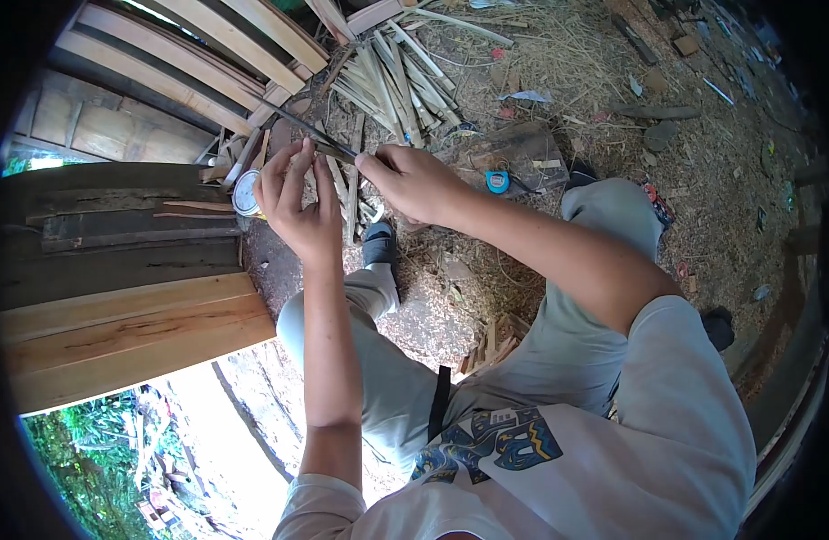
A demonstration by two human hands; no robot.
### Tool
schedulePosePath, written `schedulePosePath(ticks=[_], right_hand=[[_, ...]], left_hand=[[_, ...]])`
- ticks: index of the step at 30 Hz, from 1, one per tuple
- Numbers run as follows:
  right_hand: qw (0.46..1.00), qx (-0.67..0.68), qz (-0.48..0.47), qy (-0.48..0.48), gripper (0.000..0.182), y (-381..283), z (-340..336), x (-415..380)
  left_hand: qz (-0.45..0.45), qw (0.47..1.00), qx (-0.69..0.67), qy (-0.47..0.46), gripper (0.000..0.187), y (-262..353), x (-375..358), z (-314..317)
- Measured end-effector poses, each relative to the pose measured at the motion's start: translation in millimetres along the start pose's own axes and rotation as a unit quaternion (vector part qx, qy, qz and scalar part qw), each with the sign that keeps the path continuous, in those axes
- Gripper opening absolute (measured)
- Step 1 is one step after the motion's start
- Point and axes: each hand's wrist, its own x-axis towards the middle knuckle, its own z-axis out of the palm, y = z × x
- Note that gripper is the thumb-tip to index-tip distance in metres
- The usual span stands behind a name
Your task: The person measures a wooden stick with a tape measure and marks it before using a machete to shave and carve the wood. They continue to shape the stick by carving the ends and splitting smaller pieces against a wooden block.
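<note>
A thin, dark, rod-like strip (308, 129) runs slantwise in front of me, toward the wooden slats. My right hand (416, 184) is closed around its near end, with the thumb along it. Its exact kind is too small to tell. My left hand (299, 202) is raised with fingers stretched out and apart, the fingertips beside the strip; whether they touch it I cannot make out. Beyond my right hand, a blue tape measure (497, 182) lies on a worn wooden block (531, 148). A round white-topped container (246, 193) is just left of my left hand.
Split wood strips (401, 85) are heaped ahead on the shaving-covered ground (567, 108). Wooden slats (171, 58) lean at the upper left. Planks (135, 328) end near my left knee. More offcuts (494, 346) lie between my legs.
</note>
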Motion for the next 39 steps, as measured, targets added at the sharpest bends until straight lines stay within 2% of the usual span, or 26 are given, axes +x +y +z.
schedulePosePath(ticks=[1, 5, 7, 10, 12, 14, 16, 18, 22, 25, 26, 28, 29, 30, 31, 32, 33, 35, 36, 39], right_hand=[[0.999, 0.011, 0.020, -0.032, 0.047, -2.5, -3.5, -0.8], [0.998, 0.038, 0.023, -0.044, 0.046, -9.8, -9.3, -5.5], [0.996, 0.025, -0.070, 0.043, 0.053, -15.8, -8.6, -8.6], [0.988, 0.047, -0.121, 0.078, 0.049, -20.1, -11.0, -14.8], [0.988, 0.001, -0.125, 0.096, 0.052, -9.8, -7.0, -12.0], [0.999, -0.050, -0.016, 0.013, 0.057, -2.4, -7.8, -5.3], [0.996, -0.075, -0.041, -0.001, 0.052, 2.7, -12.6, 2.1], [0.982, 0.113, 0.096, -0.118, 0.055, 4.6, -17.7, -0.1], [0.968, 0.213, 0.110, -0.076, 0.053, -7.4, -15.5, -13.2], [0.988, 0.114, -0.088, 0.052, 0.048, -13.4, -12.6, -12.8], [0.989, 0.113, -0.088, 0.046, 0.048, -15.0, -13.3, -15.2], [0.986, -0.021, -0.116, 0.116, 0.053, -17.4, -14.8, -21.9], [0.961, -0.075, -0.203, 0.173, 0.049, 14.2, -0.9, -6.8], [0.960, -0.074, -0.205, 0.174, 0.049, 19.7, -0.3, -6.5], [0.995, -0.092, -0.025, 0.042, 0.050, 26.3, -4.2, -7.2], [0.978, -0.104, 0.156, -0.090, 0.050, 32.7, -7.8, -7.0], [0.979, -0.101, 0.154, -0.082, 0.050, 40.4, -6.3, -9.6], [0.969, 0.039, 0.240, -0.035, 0.050, 52.2, 4.4, -20.9], [0.969, 0.036, 0.241, -0.033, 0.050, 51.3, 6.5, -22.0], [0.991, 0.041, 0.127, -0.009, 0.048, 39.7, 7.1, -27.6]], left_hand=[[0.001, 1.000, 0.000, -0.001, 0.027, -0.9, 0.2, 0.0], [-0.001, 1.000, 0.005, -0.001, 0.025, -2.6, -1.0, 2.2], [-0.002, 1.000, 0.011, 0.006, 0.025, -3.6, -0.4, 2.8], [-0.007, 1.000, 0.022, 0.004, 0.024, -3.4, -1.4, 1.1], [-0.001, 1.000, 0.009, 0.006, 0.024, -2.3, -0.3, 2.8], [-0.001, 1.000, 0.008, 0.002, 0.022, -0.2, 0.1, 0.2], [-0.006, 1.000, 0.010, 0.001, 0.021, -2.5, 2.7, -0.6], [0.002, 1.000, -0.014, -0.015, 0.020, -5.6, 3.2, -2.8], [-0.001, 0.999, -0.035, -0.010, 0.021, 2.0, 2.7, 3.8], [0.024, 1.000, -0.009, -0.017, 0.023, 9.0, 5.0, 1.8], [0.021, 1.000, -0.005, -0.015, 0.023, 8.4, 4.9, 0.9], [0.030, 0.999, 0.002, -0.019, 0.024, 7.4, 5.7, 0.6], [0.031, 0.999, 0.006, -0.026, 0.023, 8.8, 6.7, -1.1], [0.034, 0.999, 0.007, -0.025, 0.023, 8.1, 6.0, -1.5], [0.008, 1.000, -0.003, -0.020, 0.024, 6.2, 3.2, -0.7], [-0.016, 1.000, -0.015, -0.016, 0.025, 4.5, 2.9, -0.6], [-0.013, 1.000, -0.010, -0.018, 0.024, 4.1, 4.5, -2.2], [-0.005, 1.000, -0.016, -0.016, 0.024, -2.2, 8.3, -2.1], [-0.008, 1.000, -0.018, -0.011, 0.023, -4.3, 8.0, -2.2], [-0.022, 0.999, -0.024, -0.012, 0.021, -7.1, 7.9, -5.0]])
